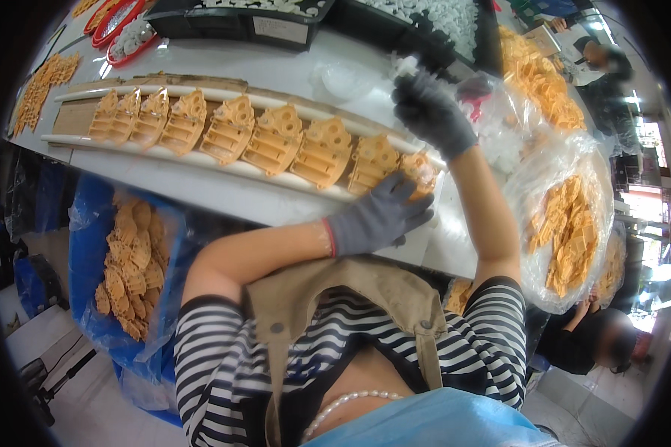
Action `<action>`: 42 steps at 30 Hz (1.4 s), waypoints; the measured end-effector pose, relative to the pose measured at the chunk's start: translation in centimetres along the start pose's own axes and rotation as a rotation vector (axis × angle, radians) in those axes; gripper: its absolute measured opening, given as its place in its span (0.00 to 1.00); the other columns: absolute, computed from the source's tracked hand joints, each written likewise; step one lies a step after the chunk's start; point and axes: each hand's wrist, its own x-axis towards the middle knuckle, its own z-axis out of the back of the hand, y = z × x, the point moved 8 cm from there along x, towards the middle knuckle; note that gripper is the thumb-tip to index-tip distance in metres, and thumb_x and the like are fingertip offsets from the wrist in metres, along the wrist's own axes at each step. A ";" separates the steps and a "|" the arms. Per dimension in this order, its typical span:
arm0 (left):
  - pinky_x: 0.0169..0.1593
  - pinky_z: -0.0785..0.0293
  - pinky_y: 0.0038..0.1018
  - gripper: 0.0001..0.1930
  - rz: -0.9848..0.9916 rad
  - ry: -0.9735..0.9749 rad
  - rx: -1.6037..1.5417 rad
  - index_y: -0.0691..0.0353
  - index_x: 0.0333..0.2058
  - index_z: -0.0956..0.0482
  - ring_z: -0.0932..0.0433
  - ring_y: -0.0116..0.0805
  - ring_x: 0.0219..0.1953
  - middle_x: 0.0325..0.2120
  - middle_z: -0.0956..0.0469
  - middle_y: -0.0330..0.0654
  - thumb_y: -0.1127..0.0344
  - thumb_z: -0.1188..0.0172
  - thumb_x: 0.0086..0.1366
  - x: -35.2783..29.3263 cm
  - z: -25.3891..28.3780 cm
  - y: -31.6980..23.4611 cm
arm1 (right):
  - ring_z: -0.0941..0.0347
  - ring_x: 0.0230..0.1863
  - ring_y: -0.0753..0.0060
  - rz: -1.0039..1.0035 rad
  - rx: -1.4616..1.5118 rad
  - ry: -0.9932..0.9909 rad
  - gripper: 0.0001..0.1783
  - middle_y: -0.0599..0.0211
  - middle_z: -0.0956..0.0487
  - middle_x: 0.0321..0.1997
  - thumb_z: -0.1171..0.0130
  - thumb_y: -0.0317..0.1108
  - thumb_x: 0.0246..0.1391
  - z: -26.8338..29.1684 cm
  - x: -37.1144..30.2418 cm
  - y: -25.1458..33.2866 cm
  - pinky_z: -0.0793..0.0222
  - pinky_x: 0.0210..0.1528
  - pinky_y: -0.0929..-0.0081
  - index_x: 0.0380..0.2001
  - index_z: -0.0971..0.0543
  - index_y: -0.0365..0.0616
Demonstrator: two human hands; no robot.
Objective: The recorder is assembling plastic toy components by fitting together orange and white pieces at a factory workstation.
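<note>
A row of orange moulded plastic parts [273, 139] with round holes and ribs stands along two white rails on the table. My left hand [380, 214], in a grey glove, has its fingers curled on the near edge of the orange plastic part [420, 170] at the right end of the row. Farther back and to the right is my right hand [434, 112], also gloved. Its fingers are closed, with a small white plastic piece [405, 65] showing at the fingertips; its exact shape is blurred.
Black bins [235, 27] of small white pieces stand at the back. Red baskets [130, 46] are at the far left. To the right lie orange parts in a clear plastic bag [533, 257]. A blue-lined container [89, 246] holds more at the near left. Other people are at the right.
</note>
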 end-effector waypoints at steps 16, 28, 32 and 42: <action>0.66 0.49 0.43 0.33 0.160 0.023 -0.003 0.62 0.54 0.31 0.38 0.46 0.60 0.54 0.33 0.49 0.55 0.36 0.49 -3.7 1.9 1.6 | 0.27 0.33 0.65 0.523 -2.297 -0.158 0.10 0.71 0.24 0.30 0.41 0.32 0.43 -6.6 -8.2 -1.3 0.29 0.32 0.68 0.33 0.21 0.54; 0.66 0.48 0.44 0.32 0.145 0.013 -0.023 0.64 0.54 0.32 0.39 0.47 0.61 0.55 0.34 0.49 0.57 0.38 0.51 -3.9 2.1 1.8 | 0.29 0.32 0.67 0.415 -2.444 0.093 0.10 0.72 0.28 0.27 0.44 0.32 0.44 -8.1 -7.8 -2.7 0.31 0.30 0.70 0.34 0.23 0.53; 0.67 0.49 0.43 0.31 0.143 0.018 -0.022 0.64 0.54 0.32 0.40 0.46 0.62 0.56 0.35 0.49 0.57 0.38 0.52 -4.0 2.0 1.8 | 0.26 0.33 0.65 0.308 -2.301 0.054 0.09 0.70 0.24 0.29 0.45 0.31 0.47 -6.9 -7.8 -1.8 0.29 0.32 0.70 0.34 0.21 0.52; 0.68 0.55 0.41 0.31 0.124 0.011 0.052 0.61 0.52 0.29 0.40 0.43 0.61 0.57 0.35 0.46 0.54 0.38 0.50 -3.8 1.9 1.6 | 0.23 0.28 0.66 -0.122 -2.003 -0.563 0.12 0.57 0.20 0.28 0.44 0.38 0.53 4.3 -6.5 5.6 0.31 0.34 0.70 0.38 0.19 0.45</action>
